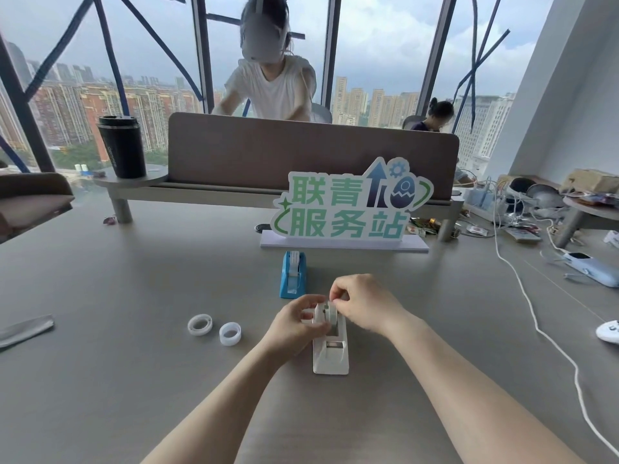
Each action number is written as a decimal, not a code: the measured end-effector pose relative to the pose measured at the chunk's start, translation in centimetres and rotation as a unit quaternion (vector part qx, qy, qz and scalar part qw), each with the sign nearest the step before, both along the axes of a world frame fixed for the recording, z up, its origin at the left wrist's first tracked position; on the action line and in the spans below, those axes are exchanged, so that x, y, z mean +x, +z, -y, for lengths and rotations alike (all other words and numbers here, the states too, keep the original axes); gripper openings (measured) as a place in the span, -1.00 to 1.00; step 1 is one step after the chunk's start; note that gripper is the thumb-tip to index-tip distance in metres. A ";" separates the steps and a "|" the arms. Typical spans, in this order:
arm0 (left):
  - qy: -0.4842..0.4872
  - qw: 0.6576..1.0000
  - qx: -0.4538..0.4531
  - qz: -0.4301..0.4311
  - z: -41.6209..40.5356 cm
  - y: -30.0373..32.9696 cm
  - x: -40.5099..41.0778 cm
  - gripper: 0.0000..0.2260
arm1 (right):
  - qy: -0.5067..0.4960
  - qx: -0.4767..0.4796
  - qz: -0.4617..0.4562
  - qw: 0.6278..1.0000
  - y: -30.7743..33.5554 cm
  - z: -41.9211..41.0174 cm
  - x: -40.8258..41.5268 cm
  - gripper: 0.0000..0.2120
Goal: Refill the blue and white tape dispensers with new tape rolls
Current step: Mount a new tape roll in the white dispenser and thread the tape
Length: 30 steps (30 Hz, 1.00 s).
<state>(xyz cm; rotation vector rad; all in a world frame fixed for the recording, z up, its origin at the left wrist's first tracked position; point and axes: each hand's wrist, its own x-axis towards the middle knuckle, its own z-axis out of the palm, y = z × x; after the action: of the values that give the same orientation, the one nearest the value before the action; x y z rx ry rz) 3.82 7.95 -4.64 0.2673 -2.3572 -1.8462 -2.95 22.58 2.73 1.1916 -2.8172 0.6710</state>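
Note:
The white tape dispenser (331, 353) stands on the grey table in front of me, with a tape roll (326, 313) sitting in its back end. My left hand (296, 321) grips the dispenser's left side by the roll. My right hand (361, 304) pinches the top of the roll with thumb and forefinger. Behind them stands the blue tape dispenser (293, 274), a roll in it and tape drawn to its front. Two white rings (200, 324) (230, 333) lie on the table to the left.
A standing sign (348, 205) with green characters is behind the blue dispenser. A black cup (122, 147) sits on a shelf at the back left. A white cable (536, 326) runs down the right side near a light-blue device (593, 267). A person works beyond the divider.

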 end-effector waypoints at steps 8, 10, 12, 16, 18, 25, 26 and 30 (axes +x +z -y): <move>-0.009 1.000 0.007 -0.007 -0.1 0.5 0.6 -0.59 | 0.033 0.054 -0.009 0.998 0.0 -0.5 0.6 -0.86; -0.009 0.999 0.033 -0.005 -0.2 0.6 0.8 -0.57 | 0.046 0.062 -0.023 0.997 0.0 -0.9 1.0 -0.86; -0.008 0.999 0.038 -0.003 -0.2 0.7 0.9 -0.56 | 0.056 0.068 -0.039 0.995 0.1 -1.3 1.6 -0.85; 0.004 0.999 0.033 -0.005 -0.2 0.5 1.1 -0.61 | 0.068 0.066 -0.077 0.993 -0.1 -2.0 2.9 -0.89; 0.012 1.000 0.026 -0.005 -0.3 0.4 1.3 -0.61 | 0.071 0.067 -0.099 0.990 -0.3 -2.3 3.6 -0.90; 0.046 0.999 0.008 -0.009 -1.3 0.6 2.4 -0.65 | 0.081 0.054 -0.155 0.983 -1.2 -3.1 6.0 -0.89; 0.047 0.999 0.009 -0.012 -1.4 0.5 2.6 -0.66 | 0.084 0.053 -0.156 0.983 -1.3 -3.2 6.3 -0.90; 0.053 0.999 0.010 -0.009 -1.6 0.6 3.1 -0.66 | 0.095 0.050 -0.150 0.983 -2.2 -3.3 7.3 -0.91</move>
<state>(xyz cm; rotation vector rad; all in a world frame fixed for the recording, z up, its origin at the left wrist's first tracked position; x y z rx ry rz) 6.88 9.55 -4.03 0.3677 -2.2675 -1.8165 4.36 25.91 0.53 1.4530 -2.5361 0.3210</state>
